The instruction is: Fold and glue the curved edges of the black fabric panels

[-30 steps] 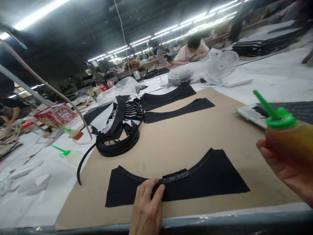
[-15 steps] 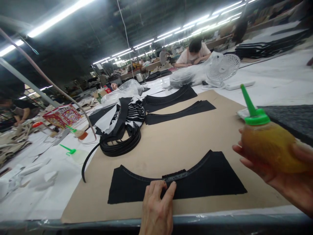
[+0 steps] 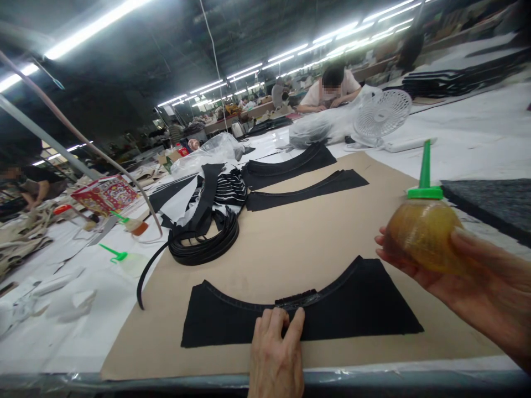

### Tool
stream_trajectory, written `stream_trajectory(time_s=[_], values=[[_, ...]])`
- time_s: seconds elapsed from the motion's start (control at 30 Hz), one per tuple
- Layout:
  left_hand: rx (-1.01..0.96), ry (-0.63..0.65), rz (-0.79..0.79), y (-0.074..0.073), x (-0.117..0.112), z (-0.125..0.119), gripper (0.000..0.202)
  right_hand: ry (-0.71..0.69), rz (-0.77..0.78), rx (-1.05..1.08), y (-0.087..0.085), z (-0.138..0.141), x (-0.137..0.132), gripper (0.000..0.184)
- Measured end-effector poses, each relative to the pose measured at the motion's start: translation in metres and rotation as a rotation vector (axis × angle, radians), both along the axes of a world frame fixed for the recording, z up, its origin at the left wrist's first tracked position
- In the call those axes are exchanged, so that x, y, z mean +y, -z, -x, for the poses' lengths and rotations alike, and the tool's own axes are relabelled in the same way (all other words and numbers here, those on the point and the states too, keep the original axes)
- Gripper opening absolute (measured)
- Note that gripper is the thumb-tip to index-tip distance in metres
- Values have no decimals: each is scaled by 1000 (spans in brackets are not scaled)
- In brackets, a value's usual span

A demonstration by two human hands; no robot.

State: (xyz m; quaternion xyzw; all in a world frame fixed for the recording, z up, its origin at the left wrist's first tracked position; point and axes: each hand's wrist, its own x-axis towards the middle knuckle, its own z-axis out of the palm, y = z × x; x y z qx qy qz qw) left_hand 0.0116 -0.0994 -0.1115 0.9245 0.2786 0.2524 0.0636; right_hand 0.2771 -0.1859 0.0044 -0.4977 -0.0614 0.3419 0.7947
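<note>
My right hand (image 3: 468, 276) is wrapped around a glue bottle (image 3: 423, 229) with amber contents and a green nozzle. The bottle is nearly upright, held above the right side of the brown board (image 3: 315, 237). My left hand (image 3: 277, 342) rests on a black curved fabric piece (image 3: 360, 304), fingertips pressing beside its concave edge. A short dark strip (image 3: 296, 299) with a shiny surface lies along that edge, just above my fingers. Two similar black pieces, one of them a narrower piece (image 3: 307, 189), lie farther back on the board.
A coil of black strip (image 3: 204, 243) sits at the board's left, before a pile of striped pieces (image 3: 228, 190). Green-nozzled bottles, including a second bottle (image 3: 135, 225), lie left. A white fan (image 3: 384, 113) stands behind. A person (image 3: 329, 91) leans over the far table.
My right hand has moved left with the glue bottle, which has turned from tilted to nearly upright. My left hand has slid slightly right along the fabric piece.
</note>
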Motion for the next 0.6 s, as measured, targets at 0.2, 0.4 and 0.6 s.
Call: stream_trajectory(time_s=[0.2,0.4,0.6], values=[[1,-1,8,6,-1,-1,49,-101,167,-112,6,3,5,77],[24,-3,30,5,-2,-1,51,-272,264,-427,24,-4,3,78],[-54,18,9,2,-2,-1,43,-576,471,-927,30,-14,-12,66]])
